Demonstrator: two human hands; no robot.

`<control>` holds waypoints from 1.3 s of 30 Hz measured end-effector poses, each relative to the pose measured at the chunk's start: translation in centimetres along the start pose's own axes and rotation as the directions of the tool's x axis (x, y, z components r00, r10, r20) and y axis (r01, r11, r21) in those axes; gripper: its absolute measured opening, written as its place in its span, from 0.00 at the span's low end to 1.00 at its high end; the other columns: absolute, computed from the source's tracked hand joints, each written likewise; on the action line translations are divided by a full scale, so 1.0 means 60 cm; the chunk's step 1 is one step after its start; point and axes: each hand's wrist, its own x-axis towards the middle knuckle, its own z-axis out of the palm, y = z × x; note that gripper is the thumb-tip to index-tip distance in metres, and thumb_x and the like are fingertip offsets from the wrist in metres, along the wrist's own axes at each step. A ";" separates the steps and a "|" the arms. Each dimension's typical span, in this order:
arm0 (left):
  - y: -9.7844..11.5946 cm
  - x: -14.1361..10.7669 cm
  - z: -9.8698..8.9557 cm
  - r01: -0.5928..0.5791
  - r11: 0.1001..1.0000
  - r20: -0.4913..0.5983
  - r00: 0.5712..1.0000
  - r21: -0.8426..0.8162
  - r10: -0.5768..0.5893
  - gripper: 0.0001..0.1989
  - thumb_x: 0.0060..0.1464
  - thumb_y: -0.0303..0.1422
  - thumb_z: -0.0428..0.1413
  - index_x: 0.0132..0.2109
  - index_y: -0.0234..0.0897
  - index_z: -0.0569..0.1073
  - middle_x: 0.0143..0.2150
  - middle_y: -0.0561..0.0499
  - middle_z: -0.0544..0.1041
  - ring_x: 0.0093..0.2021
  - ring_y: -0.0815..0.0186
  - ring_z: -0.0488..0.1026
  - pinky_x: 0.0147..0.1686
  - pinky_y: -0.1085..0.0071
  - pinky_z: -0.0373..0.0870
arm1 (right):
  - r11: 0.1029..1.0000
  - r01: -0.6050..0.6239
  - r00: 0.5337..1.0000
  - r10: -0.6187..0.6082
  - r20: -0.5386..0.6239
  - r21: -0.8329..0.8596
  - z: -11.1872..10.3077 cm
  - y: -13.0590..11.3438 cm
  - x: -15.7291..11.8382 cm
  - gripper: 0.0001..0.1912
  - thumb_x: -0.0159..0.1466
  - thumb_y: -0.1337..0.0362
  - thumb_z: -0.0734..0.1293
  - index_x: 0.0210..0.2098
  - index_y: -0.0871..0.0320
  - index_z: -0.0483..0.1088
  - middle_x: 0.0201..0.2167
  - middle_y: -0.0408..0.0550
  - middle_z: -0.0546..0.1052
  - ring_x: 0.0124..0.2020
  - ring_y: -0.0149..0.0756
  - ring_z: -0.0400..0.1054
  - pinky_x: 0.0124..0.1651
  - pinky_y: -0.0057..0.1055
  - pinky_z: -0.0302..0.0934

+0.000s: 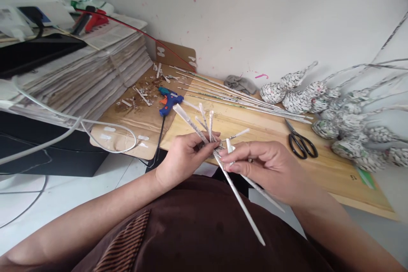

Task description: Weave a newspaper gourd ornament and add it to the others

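A small weave of rolled newspaper tubes (240, 203) is held just over my lap, its tubes sticking out in several directions. My left hand (180, 156) pinches the crossing point of the tubes between thumb and fingers. From the right, my right hand (266, 165) pinches one short white tube end (229, 148) close to that crossing. The middle of the weave is mostly covered by my fingers. Beyond my left hand, a blue glue gun (170, 103) lies on a cardboard sheet, with its cord running down over the table edge.
Black-handled scissors (301, 141) rest on the wooden table (264, 128). Long paper tubes (239, 95) lie behind, beside a grey cloth (239, 85). Woven paper gourd shapes (298, 100) crowd the right side. A tall newspaper stack (124, 63) and a white cable (60, 114) are on the left.
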 end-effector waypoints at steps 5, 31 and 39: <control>0.002 0.001 0.001 -0.020 1.000 0.008 1.000 -0.007 0.020 0.08 0.59 0.32 0.62 0.45 0.38 0.82 0.47 0.49 0.85 0.46 0.61 0.84 0.47 0.70 0.81 | 0.950 0.224 0.972 -0.235 -0.026 -0.217 -0.005 0.005 -0.003 0.05 0.64 0.62 0.74 0.39 0.50 0.83 0.49 0.50 0.79 0.55 0.41 0.72 0.58 0.38 0.66; 0.010 0.000 -0.002 -0.108 0.991 0.070 0.992 0.076 0.103 0.07 0.61 0.31 0.60 0.44 0.39 0.82 0.39 0.52 0.86 0.37 0.65 0.83 0.39 0.74 0.78 | 0.959 0.260 0.919 -0.282 -0.276 -0.115 0.028 0.004 0.014 0.08 0.67 0.63 0.71 0.46 0.50 0.80 0.45 0.46 0.83 0.47 0.40 0.78 0.54 0.38 0.72; 0.006 -0.003 -0.001 -0.056 0.996 0.077 0.996 0.065 0.051 0.08 0.62 0.32 0.59 0.47 0.40 0.81 0.45 0.51 0.86 0.44 0.63 0.83 0.45 0.71 0.79 | 0.993 -0.011 0.989 0.027 -0.143 0.116 0.018 0.000 0.015 0.09 0.66 0.59 0.71 0.43 0.56 0.76 0.27 0.43 0.81 0.30 0.33 0.76 0.35 0.30 0.69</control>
